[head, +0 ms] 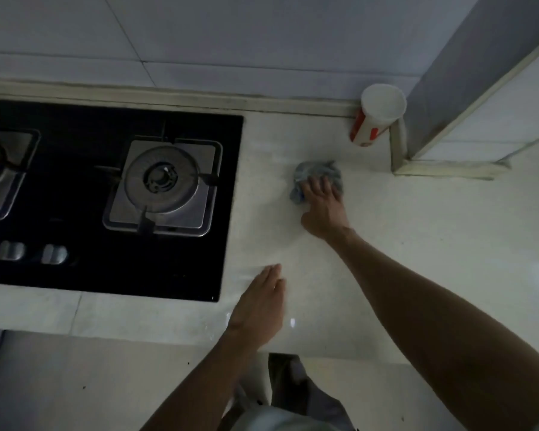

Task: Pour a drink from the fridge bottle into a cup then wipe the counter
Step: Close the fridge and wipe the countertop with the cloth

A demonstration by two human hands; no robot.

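The right hand [323,205] presses a crumpled grey-blue cloth [315,169] with straight fingers [325,185]. The left hand [262,301] lies flat on the pale surface [423,231]. A wide sweep could topple the red-and-white paper cup [374,119].

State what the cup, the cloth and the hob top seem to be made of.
Cup: likely paper, matte white inside, red-printed wall. Cloth: soft fabric, grey-blue, crumpled into folds. Hob top: probably black glass, smooth and glossy; dim light leaves it open.
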